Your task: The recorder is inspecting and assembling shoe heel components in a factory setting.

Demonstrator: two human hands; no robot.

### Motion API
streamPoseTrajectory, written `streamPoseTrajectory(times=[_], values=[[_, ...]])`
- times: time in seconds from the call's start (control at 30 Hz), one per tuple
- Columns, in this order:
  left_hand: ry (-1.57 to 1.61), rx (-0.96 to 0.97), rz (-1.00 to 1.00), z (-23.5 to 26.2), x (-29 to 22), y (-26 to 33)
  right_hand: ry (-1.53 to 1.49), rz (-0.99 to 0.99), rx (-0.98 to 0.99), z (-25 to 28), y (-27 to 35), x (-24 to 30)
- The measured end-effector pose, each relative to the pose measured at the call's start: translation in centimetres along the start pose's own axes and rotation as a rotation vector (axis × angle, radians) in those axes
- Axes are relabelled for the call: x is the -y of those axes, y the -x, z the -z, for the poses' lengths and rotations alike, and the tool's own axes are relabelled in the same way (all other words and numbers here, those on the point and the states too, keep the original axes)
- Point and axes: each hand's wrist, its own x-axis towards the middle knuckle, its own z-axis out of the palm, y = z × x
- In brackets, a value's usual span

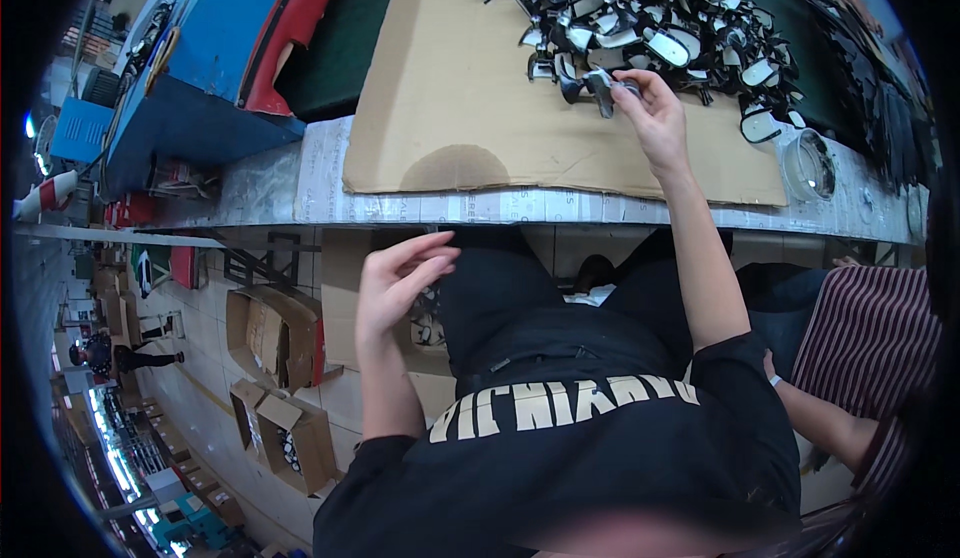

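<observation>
My right hand (pixel 655 123) is raised over the far part of a brown cardboard sheet (pixel 440 88). Its thumb and fingers pinch a small dark piece with a shiny grey face (pixel 601 91), right at the near edge of a heap. That heap is of small black pieces with white or silvery oval faces (pixel 668 46), lying tangled together; I cannot tell their exact kind. My left hand (pixel 400 283) hangs over my lap, short of the table's near edge. Its fingers are stretched out and nothing shows in them.
A round clear dish (pixel 808 165) stands right of the cardboard on the table (pixel 325 173). To the left is a blue cabinet-like block (pixel 215 43) with a red piece (pixel 290 33). Open cardboard boxes (pixel 275 333) sit on the floor. A person in a striped top (pixel 870 328) is close on the right.
</observation>
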Motion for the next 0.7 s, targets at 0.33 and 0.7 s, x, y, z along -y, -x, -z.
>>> streamPoseTrajectory(times=[0.33,0.7], values=[[0.708,0.182,-0.005,-15.5,0.8,-7.6,-1.259,-0.472,0.124,0.2,10.6,5.7],[0.778,0.062,-0.138,-13.2,1.8,-5.9,-0.283,-0.123,-0.085,-1.7,13.6,8.4]])
